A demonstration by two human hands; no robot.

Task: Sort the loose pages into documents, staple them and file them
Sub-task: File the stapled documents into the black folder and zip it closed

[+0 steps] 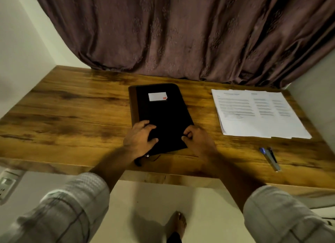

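Note:
A black folder (163,114) with a brown spine and a white label lies closed at the middle of the wooden desk (72,112). My left hand (139,139) rests on its near left corner, fingers spread over the cover. My right hand (197,139) pinches the folder's near right edge with curled fingers and thumb. A spread stack of printed pages (259,112) lies on the desk to the right. A blue and grey stapler (270,158) sits near the desk's front edge, below the pages.
A dark purple curtain (181,34) hangs behind the desk. Walls close in on both sides. A wall socket (7,184) is below the desk at left. A bare foot (178,222) stands on the floor.

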